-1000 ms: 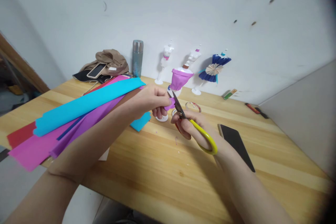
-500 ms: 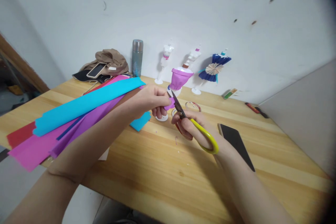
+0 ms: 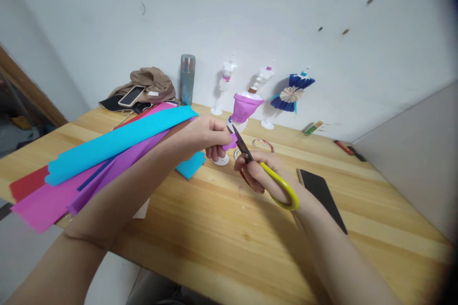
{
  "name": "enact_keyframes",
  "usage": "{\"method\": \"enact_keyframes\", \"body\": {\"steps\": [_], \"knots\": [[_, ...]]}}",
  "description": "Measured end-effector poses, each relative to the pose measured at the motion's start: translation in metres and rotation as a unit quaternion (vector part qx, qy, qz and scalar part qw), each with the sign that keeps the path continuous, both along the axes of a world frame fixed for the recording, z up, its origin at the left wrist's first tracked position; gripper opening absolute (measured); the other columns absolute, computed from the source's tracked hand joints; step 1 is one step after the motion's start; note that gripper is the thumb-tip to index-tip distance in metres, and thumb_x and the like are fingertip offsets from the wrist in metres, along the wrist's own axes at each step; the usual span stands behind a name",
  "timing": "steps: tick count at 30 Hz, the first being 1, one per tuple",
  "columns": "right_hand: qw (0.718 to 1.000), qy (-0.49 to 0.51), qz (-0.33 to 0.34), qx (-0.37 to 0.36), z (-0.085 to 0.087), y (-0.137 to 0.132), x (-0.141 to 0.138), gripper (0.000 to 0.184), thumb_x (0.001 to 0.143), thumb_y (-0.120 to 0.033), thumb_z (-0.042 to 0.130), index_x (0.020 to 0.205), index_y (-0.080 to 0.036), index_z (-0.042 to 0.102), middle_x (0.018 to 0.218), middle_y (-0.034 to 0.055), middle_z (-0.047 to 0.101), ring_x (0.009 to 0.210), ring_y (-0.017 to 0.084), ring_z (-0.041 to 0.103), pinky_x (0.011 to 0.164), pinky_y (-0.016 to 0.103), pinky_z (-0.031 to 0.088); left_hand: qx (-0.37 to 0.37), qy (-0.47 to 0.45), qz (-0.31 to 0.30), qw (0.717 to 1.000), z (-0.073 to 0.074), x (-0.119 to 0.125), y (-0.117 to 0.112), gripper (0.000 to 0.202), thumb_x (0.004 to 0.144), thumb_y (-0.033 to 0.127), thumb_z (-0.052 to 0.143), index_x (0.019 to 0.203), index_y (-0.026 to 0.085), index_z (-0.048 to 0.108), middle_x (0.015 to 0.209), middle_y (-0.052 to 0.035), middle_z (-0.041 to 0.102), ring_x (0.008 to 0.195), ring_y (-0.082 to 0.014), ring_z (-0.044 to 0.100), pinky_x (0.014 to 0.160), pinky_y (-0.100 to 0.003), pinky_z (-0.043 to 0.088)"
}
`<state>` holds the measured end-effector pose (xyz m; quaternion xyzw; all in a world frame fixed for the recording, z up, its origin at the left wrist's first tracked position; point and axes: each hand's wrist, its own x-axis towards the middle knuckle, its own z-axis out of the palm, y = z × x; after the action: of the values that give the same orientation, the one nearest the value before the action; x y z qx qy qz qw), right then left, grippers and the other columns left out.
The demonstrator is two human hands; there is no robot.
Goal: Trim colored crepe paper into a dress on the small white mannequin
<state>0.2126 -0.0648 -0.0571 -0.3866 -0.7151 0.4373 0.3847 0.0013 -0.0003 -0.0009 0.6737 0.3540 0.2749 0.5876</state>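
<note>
Between the fingertips of my left hand (image 3: pixel 211 138) is pinched a small purple piece of paper (image 3: pixel 231 141) with a wavy edge. My right hand (image 3: pixel 263 169) grips scissors (image 3: pixel 279 185) with yellow handles and dark blades. The blades are parted and their tips reach up beside the purple piece. Just behind the hands stands a small white mannequin with a purple paper skirt (image 3: pixel 246 106). Under my left wrist lies a folded blue paper (image 3: pixel 191 165), partly hidden. A white round base (image 3: pixel 221 160) shows below my left fingers.
Long strips of coloured paper, a blue strip (image 3: pixel 121 142) on top, lie under my left forearm. Along the wall stand a thermos (image 3: pixel 187 80), a bare mannequin (image 3: pixel 225 78) and one in a dark blue paper outfit (image 3: pixel 292 93). A dark tablet-like slab (image 3: pixel 322 198) lies right of my right hand.
Both hands stay nearly in place. The scissor blades, near the purple piece before, now sit slightly more to the left at their tips.
</note>
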Motion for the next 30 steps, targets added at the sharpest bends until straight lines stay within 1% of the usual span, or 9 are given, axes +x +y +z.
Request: {"method": "enact_keyframes", "body": {"steps": [5, 10, 16, 24, 30], "knots": [[1.000, 0.000, 0.003, 0.008, -0.0005, 0.0001, 0.0009, 0.061, 0.097, -0.081, 0.058, 0.077, -0.023, 0.055, 0.057, -0.0069, 0.042, 0.046, 0.011, 0.039, 0.042, 0.023, 0.033, 0.012, 0.003, -0.002, 1.000, -0.0011, -0.0035, 0.0021, 0.026, 0.085, 0.011, 0.066, 0.059, 0.015, 0.068, 0.053, -0.0016, 0.067, 0.045, -0.0088, 0.060, 0.046, -0.017, 0.048], [1.000, 0.000, 0.008, 0.011, -0.0013, 0.0013, 0.0016, 0.061, 0.098, -0.080, 0.057, 0.078, -0.023, 0.056, 0.057, -0.0072, 0.042, 0.045, 0.010, 0.039, 0.041, 0.023, 0.034, 0.018, 0.002, 0.014, 1.000, 0.0001, -0.0041, 0.0040, 0.024, 0.086, 0.015, 0.069, 0.062, 0.014, 0.069, 0.055, -0.0022, 0.069, 0.047, -0.0099, 0.063, 0.046, -0.017, 0.049], [1.000, -0.001, 0.001, 0.004, -0.0022, 0.0024, 0.0019, 0.061, 0.096, -0.081, 0.059, 0.080, -0.022, 0.059, 0.057, -0.0069, 0.042, 0.046, 0.010, 0.038, 0.039, 0.022, 0.033, 0.014, 0.008, 0.025, 1.000, 0.0041, -0.0028, 0.0020, 0.027, 0.087, 0.011, 0.067, 0.060, 0.014, 0.069, 0.053, -0.0012, 0.068, 0.046, -0.0092, 0.063, 0.046, -0.016, 0.049], [1.000, -0.008, 0.002, 0.000, 0.0011, 0.0006, 0.0004, 0.063, 0.095, -0.083, 0.058, 0.075, -0.023, 0.054, 0.055, -0.0074, 0.041, 0.044, 0.010, 0.037, 0.038, 0.022, 0.032, 0.024, 0.011, 0.034, 0.999, 0.0054, -0.0045, 0.0002, 0.028, 0.087, 0.010, 0.066, 0.060, 0.014, 0.070, 0.053, -0.0020, 0.069, 0.047, -0.0102, 0.065, 0.046, -0.016, 0.048], [1.000, -0.010, 0.004, -0.003, 0.0023, -0.0004, 0.0004, 0.064, 0.095, -0.084, 0.058, 0.076, -0.023, 0.056, 0.055, -0.0079, 0.041, 0.044, 0.009, 0.036, 0.038, 0.022, 0.030, 0.025, 0.002, 0.030, 0.999, 0.0043, -0.0049, 0.0015, 0.027, 0.086, 0.011, 0.067, 0.060, 0.014, 0.071, 0.054, -0.0027, 0.069, 0.047, -0.0105, 0.064, 0.046, -0.017, 0.048]]}}
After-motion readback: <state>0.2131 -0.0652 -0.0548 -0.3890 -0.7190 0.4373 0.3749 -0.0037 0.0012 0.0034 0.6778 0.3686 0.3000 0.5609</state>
